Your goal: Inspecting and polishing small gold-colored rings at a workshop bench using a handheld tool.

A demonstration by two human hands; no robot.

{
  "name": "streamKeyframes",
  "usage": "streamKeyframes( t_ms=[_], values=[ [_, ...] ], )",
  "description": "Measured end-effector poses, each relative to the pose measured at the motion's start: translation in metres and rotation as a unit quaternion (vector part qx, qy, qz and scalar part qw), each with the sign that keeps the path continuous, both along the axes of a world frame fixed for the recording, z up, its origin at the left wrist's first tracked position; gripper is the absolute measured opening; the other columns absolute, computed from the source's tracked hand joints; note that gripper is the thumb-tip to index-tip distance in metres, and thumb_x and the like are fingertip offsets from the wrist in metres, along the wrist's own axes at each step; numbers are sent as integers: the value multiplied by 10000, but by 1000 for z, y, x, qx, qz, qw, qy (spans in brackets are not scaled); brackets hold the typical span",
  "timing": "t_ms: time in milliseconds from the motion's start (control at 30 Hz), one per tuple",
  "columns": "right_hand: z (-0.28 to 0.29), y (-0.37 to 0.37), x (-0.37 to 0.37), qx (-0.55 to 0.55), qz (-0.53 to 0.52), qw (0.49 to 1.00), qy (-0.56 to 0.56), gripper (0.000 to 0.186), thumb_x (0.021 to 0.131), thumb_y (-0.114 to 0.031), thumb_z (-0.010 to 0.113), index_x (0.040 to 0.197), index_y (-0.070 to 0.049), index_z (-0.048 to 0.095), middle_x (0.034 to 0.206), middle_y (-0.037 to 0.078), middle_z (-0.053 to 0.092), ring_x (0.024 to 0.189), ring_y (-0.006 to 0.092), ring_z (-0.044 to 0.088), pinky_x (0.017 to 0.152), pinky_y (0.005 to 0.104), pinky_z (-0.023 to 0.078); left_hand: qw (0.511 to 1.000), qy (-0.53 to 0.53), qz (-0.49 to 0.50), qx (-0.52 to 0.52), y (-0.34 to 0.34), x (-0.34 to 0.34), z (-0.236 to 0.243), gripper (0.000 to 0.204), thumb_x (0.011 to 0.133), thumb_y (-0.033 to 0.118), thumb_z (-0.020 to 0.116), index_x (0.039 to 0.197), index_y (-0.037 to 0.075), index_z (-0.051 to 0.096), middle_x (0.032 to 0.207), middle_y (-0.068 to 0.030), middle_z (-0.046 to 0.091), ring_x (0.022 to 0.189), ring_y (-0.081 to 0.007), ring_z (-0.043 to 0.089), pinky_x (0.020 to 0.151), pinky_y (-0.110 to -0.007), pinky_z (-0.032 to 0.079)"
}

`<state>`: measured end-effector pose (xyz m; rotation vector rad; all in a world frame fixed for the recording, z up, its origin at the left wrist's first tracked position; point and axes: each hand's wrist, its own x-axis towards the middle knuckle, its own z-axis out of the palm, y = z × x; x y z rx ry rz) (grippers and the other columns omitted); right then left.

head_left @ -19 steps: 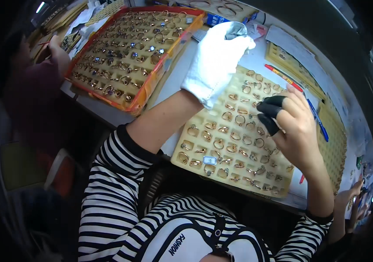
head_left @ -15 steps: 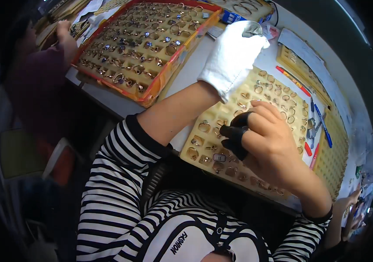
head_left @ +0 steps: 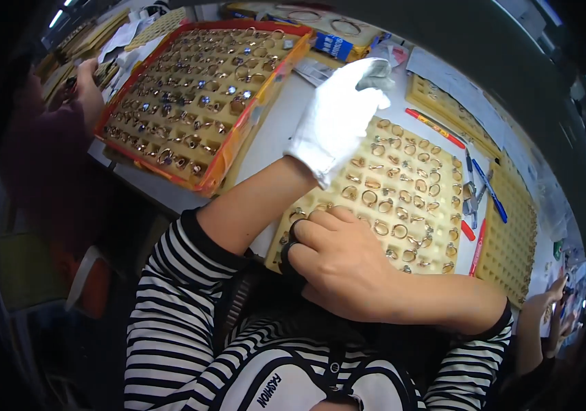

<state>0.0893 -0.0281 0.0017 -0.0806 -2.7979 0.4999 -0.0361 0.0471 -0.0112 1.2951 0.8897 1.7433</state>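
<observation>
My left hand (head_left: 341,113), in a white glove with grey on its inner side, hovers past the far left part of a pale yellow ring tray (head_left: 455,255). Its fingers are curled together; whatever they hold, if anything, is hidden. Black covers sit on fingers of my right hand (head_left: 348,264), which bends down over the tray's near left corner. Those fingers are drawn in toward the rings, and their tips are out of sight. Many gold-coloured rings (head_left: 370,198), some with stones, stand in the tray's slots.
A red-rimmed box (head_left: 217,168) of rings with blue and clear stones lies at left. Right of the tray are a red marker (head_left: 435,128), a blue pen (head_left: 490,192), metal tools (head_left: 471,198) and another yellow tray (head_left: 505,236). Another person's hand (head_left: 89,92) shows at far left.
My right hand has moved left and nearer, from over the tray's middle to its near left corner. The whole view has shifted somewhat; the gloved left hand stays curled.
</observation>
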Motion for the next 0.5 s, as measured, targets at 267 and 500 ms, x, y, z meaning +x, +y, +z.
streamKeyframes(
  t_ms=[267,500],
  values=[
    [21,53,84,223,-97,941,234,163,619,-60,621,586,-57,461,596,36,448,483,146,446,443,277,363,930,327,-152,-73,-27,15,17,390,833,186,506,1157,-29,476,961,-99,591,888,-158,546,793,-285,440],
    [12,73,128,391,-85,899,177,259,530,-89,578,496,-115,322,517,1,327,465,120,427,452,232,349,881,132,-357,-280,-45,33,29,496,835,267,539,1202,-43,417,975,-74,590,853,-129,550,776,-245,439]
  ],
)
